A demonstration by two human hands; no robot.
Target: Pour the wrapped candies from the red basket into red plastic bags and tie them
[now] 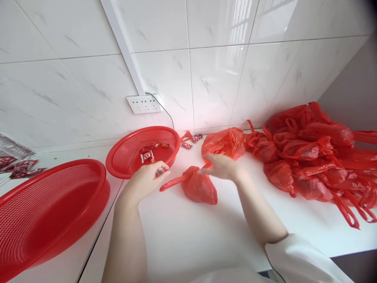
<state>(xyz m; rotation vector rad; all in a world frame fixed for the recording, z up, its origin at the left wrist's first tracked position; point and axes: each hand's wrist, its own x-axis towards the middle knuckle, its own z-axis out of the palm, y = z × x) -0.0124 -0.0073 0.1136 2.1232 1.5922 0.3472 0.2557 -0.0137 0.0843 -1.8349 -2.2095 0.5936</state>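
Note:
A small red plastic bag, filled and tied at the neck, sits on the white counter between my two hands. One of its handle loops sticks out to the left. My left hand hovers just above that loop, fingers loosely bent and apart, with nothing visible in them. On the other side, my right hand is over the knot's right end, its thumb and fingers spread. Part of the right handle is hidden under it. Behind this hand lies a larger crumpled red bag.
A big pile of tied red bags covers the counter's right side. At left stand a large red basket and a smaller red basket with several wrapped snacks. Small packets lie near the wall, below a socket panel.

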